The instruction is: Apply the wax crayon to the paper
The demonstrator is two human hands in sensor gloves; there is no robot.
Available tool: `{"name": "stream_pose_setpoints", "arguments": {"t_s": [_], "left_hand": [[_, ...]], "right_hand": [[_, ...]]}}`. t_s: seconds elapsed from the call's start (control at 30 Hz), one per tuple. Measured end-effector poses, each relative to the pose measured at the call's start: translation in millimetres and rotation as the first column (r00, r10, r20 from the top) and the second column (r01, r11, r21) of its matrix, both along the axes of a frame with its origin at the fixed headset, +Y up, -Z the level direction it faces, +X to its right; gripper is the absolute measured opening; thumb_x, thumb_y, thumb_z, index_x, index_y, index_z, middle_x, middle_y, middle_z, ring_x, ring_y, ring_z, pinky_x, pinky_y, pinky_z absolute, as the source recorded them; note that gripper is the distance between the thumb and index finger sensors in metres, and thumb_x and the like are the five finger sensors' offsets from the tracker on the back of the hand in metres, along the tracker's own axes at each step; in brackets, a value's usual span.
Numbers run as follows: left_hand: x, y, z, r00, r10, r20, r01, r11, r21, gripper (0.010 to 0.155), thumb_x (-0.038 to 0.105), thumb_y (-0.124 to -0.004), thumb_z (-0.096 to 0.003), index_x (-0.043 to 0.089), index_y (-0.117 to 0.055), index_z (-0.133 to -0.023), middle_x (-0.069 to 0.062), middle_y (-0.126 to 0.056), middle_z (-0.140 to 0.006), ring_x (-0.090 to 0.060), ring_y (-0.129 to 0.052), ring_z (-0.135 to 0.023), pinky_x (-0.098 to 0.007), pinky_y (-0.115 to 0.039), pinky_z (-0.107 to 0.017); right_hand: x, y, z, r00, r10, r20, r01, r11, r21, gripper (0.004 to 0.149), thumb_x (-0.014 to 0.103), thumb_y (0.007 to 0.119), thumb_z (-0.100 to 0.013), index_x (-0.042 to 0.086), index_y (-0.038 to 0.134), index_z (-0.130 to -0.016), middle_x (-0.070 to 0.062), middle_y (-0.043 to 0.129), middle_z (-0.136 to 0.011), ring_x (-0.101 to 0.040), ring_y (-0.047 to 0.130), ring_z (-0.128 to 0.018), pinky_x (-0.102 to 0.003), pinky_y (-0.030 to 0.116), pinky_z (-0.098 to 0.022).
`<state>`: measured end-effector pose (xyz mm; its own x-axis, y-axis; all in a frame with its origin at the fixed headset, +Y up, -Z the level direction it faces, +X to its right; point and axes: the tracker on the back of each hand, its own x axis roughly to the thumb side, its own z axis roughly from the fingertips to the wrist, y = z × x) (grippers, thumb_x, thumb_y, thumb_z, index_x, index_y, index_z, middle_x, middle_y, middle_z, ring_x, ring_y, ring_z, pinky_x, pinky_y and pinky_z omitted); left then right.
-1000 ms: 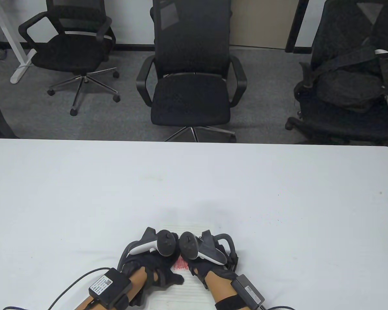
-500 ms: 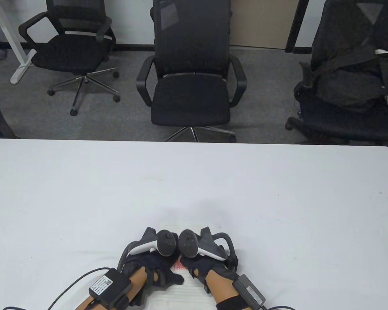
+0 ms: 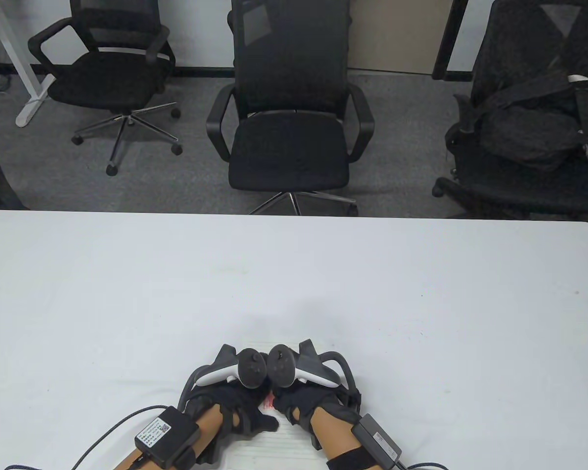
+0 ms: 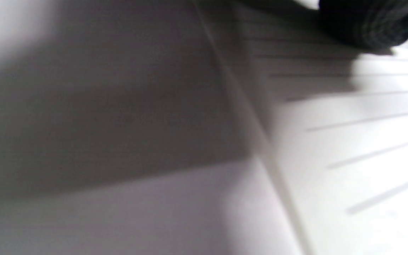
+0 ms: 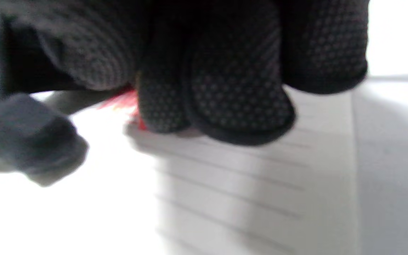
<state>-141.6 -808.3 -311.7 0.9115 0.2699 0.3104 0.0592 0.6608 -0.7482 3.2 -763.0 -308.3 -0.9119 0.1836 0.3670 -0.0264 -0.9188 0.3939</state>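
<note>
A lined white paper (image 3: 284, 440) lies at the table's near edge, under both hands. A patch of red crayon marks (image 3: 268, 403) shows on it between the hands. My left hand (image 3: 240, 406) rests on the paper's left part with the thumb stretched out; one of its fingertips (image 4: 370, 24) touches the lined sheet (image 4: 349, 141). My right hand (image 3: 304, 406) is curled just right of the red patch. In the right wrist view its fingers (image 5: 232, 88) are bunched down on the paper (image 5: 243, 184), and a red crayon tip (image 5: 137, 122) peeks out beneath them; the rest is hidden.
The white table (image 3: 294, 274) stretches far beyond the hands. Cables and black boxes (image 3: 165, 433) sit on both forearms. Black office chairs (image 3: 289, 112) stand on the floor behind the table's far edge.
My right hand has shifted a little to the left, towards my left hand, and covers more of the red patch. My left hand has stayed still.
</note>
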Motion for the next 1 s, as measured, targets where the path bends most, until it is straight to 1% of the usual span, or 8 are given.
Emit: {"name": "stream_pose_setpoints", "arguments": {"t_s": [0.1, 0.13, 0.3, 0.53, 0.7, 0.8, 0.9, 1.0], "left_hand": [[0.1, 0.1, 0.1, 1.000, -0.001, 0.000, 0.001, 1.000, 0.000, 0.104, 0.080, -0.073, -0.0365, 0.051, 0.004, -0.100, 0.021, 0.018, -0.102, -0.014, 0.018, -0.101, -0.059, 0.002, -0.070], [0.0, 0.1, 0.1, 1.000, -0.001, 0.000, 0.001, 1.000, 0.001, 0.104, 0.080, -0.073, -0.0366, 0.051, 0.004, -0.101, 0.021, 0.018, -0.102, -0.014, 0.018, -0.101, -0.059, 0.002, -0.071], [0.0, 0.0, 0.1, 1.000, 0.000, 0.000, 0.000, 1.000, 0.001, 0.104, 0.080, -0.073, -0.0365, 0.051, 0.004, -0.101, 0.021, 0.018, -0.102, -0.014, 0.018, -0.101, -0.059, 0.002, -0.070], [0.1, 0.0, 0.1, 1.000, -0.001, 0.000, 0.001, 1.000, 0.001, 0.104, 0.080, -0.073, -0.0364, 0.051, 0.004, -0.101, 0.021, 0.018, -0.102, -0.014, 0.018, -0.101, -0.059, 0.002, -0.071], [0.1, 0.0, 0.1, 1.000, -0.001, 0.000, 0.001, 1.000, 0.001, 0.104, 0.080, -0.073, -0.0366, 0.051, 0.004, -0.101, 0.021, 0.018, -0.102, -0.014, 0.018, -0.101, -0.059, 0.002, -0.071], [0.1, -0.2, 0.0, 1.000, 0.000, 0.001, 0.000, 1.000, 0.000, 0.104, 0.080, -0.073, -0.0365, 0.051, 0.004, -0.101, 0.021, 0.018, -0.102, -0.014, 0.018, -0.101, -0.059, 0.002, -0.070], [0.1, -0.2, 0.0, 1.000, 0.000, 0.001, 0.000, 1.000, 0.001, 0.104, 0.080, -0.073, -0.0364, 0.050, 0.004, -0.101, 0.021, 0.018, -0.102, -0.015, 0.018, -0.101, -0.059, 0.002, -0.070], [0.1, -0.3, 0.0, 1.000, 0.001, 0.001, -0.001, 1.000, 0.001, 0.104, 0.080, -0.073, -0.0366, 0.050, 0.004, -0.101, 0.021, 0.018, -0.102, -0.015, 0.018, -0.101, -0.059, 0.002, -0.070]], "right_hand": [[2.7, 1.5, 1.2, 0.999, -0.010, 0.043, 0.003, 0.988, 0.155, 0.040, 0.040, 0.084, -0.039, 0.021, 0.087, -0.074, -0.006, 0.101, -0.054, -0.019, 0.103, -0.033, -0.046, 0.088, -0.037], [3.5, 2.1, -0.1, 1.000, 0.007, 0.028, -0.011, 0.988, 0.155, 0.040, 0.041, 0.084, -0.039, 0.022, 0.087, -0.074, -0.006, 0.101, -0.054, -0.018, 0.103, -0.033, -0.045, 0.089, -0.037], [3.6, 0.6, -1.5, 1.000, 0.017, 0.002, -0.016, 0.998, -0.053, 0.040, 0.041, 0.083, -0.040, 0.021, 0.086, -0.075, -0.006, 0.100, -0.055, -0.019, 0.103, -0.035, -0.046, 0.087, -0.039], [4.1, 2.1, 0.8, 0.999, -0.010, 0.043, 0.001, 0.976, 0.216, 0.040, 0.041, 0.084, -0.038, 0.022, 0.087, -0.073, -0.006, 0.101, -0.054, -0.019, 0.103, -0.033, -0.045, 0.089, -0.037], [2.2, 0.7, -2.5, 1.000, 0.006, -0.011, -0.006, 1.000, -0.020, 0.040, 0.041, 0.084, -0.039, 0.020, 0.087, -0.074, -0.007, 0.100, -0.053, -0.019, 0.102, -0.033, -0.046, 0.088, -0.038], [4.4, 0.5, -3.1, 0.999, -0.030, 0.026, 0.028, 0.997, 0.069, 0.040, 0.041, 0.084, -0.039, 0.021, 0.087, -0.074, -0.006, 0.101, -0.053, -0.019, 0.103, -0.033, -0.046, 0.088, -0.038], [7.2, -0.2, -3.2, 0.997, -0.042, 0.060, 0.024, 0.961, 0.275, 0.040, 0.041, 0.084, -0.038, 0.022, 0.088, -0.073, -0.006, 0.101, -0.053, -0.018, 0.103, -0.032, -0.044, 0.089, -0.037], [8.2, -0.2, -4.1, 0.998, -0.054, 0.034, 0.045, 0.973, 0.227, 0.039, 0.040, 0.084, -0.038, 0.021, 0.088, -0.072, -0.006, 0.101, -0.052, -0.019, 0.102, -0.032, -0.045, 0.088, -0.036]]}}
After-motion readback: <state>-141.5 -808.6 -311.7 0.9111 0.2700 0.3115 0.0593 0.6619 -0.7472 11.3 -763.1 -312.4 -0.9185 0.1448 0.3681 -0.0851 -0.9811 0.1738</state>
